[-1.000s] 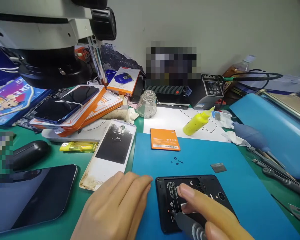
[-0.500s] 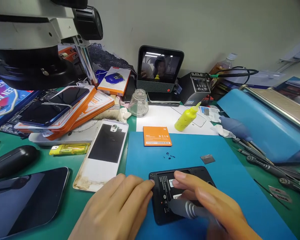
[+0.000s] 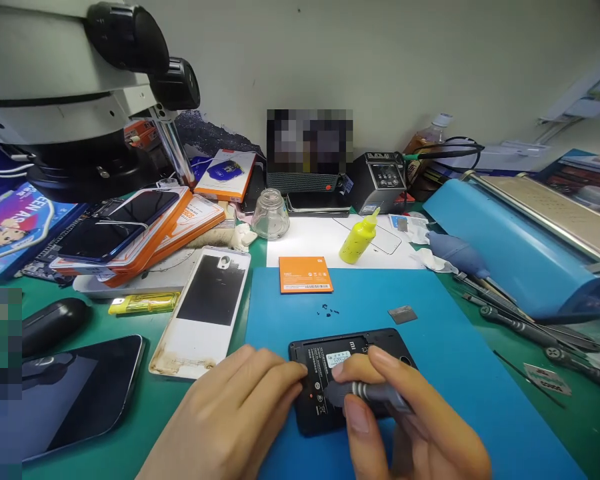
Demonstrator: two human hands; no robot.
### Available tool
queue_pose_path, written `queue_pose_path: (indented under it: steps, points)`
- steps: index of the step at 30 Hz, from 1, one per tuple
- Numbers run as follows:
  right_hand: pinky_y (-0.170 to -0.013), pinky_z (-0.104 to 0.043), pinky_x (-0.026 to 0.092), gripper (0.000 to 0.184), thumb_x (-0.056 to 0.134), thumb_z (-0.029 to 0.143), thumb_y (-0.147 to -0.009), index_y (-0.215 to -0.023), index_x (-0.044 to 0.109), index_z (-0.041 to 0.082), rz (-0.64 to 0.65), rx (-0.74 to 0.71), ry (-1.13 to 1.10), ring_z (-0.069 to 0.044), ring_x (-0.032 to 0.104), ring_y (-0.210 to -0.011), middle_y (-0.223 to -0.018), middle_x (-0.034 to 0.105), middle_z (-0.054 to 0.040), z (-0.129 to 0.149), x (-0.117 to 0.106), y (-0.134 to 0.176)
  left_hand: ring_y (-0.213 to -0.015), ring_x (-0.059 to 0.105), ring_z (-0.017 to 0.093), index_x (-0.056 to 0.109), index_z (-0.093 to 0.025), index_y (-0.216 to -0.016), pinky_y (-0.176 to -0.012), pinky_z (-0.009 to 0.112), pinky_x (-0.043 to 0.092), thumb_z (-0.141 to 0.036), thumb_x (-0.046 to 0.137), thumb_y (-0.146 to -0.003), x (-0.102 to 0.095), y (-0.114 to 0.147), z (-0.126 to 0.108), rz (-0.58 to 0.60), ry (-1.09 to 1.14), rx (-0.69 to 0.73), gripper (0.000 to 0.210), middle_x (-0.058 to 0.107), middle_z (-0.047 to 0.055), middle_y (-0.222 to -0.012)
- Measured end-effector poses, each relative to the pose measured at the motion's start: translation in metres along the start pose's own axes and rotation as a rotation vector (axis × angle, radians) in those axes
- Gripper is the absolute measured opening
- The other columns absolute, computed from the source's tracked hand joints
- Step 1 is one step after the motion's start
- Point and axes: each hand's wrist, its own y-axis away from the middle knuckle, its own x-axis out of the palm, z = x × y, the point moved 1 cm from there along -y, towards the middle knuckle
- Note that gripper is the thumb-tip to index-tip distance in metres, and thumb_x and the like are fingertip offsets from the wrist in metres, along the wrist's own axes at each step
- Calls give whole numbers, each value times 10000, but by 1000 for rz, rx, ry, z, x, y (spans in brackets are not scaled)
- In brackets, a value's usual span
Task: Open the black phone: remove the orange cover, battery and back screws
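Observation:
The opened black phone lies on the blue mat, inner side up, with a label and printed text showing. Its left edge is under the fingertips of my left hand, fingers close together and thumb hidden. My right hand holds a grey screwdriver between thumb and fingers, slanted over the phone; its tip cannot be made out. Behind the phone lie an orange battery, several tiny black screws and a small dark grey piece.
A white back cover and a dark phone lie left. A microscope overhangs the upper left. A yellow bottle and glass jar stand behind the mat. More screwdrivers lie right, before a blue-covered roll.
My right hand's fingers have closed in around the screwdriver, which has turned a little over the phone. My left hand stays at the phone's edge. The whole view has shifted slightly.

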Motion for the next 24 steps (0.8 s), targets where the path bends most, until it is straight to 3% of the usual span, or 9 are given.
queue_pose_path:
  steps: [4,14,24]
  points:
    - [-841,-205,685,494,632,68,-1054,-1514,603,245,58,-45,-66,-138,819,-973,-1099,816,-40,-4,3,-2,-867,722,169,658,-263,-1278,-769,281,619,-224,453,-1196,-2,-2,0,-8,-3,-3,224,783,10,-1076]
    - [-925,-169,663,496,668,127,-1064,-1531,615,287,53,-1,-87,-104,806,-1015,-1121,810,-9,-9,2,2,-809,726,156,700,-240,-1154,-729,263,617,-267,428,-1207,-3,-7,-6,-88,-6,-17,278,788,4,-989]
    - [-932,-209,683,588,654,88,-1058,-1600,579,303,36,-19,-73,-140,792,-1147,-1175,791,-34,-11,3,6,-800,719,170,690,-246,-1171,-704,293,611,-265,421,-1205,-1,-7,-8,-99,-10,-24,271,782,-3,-983]
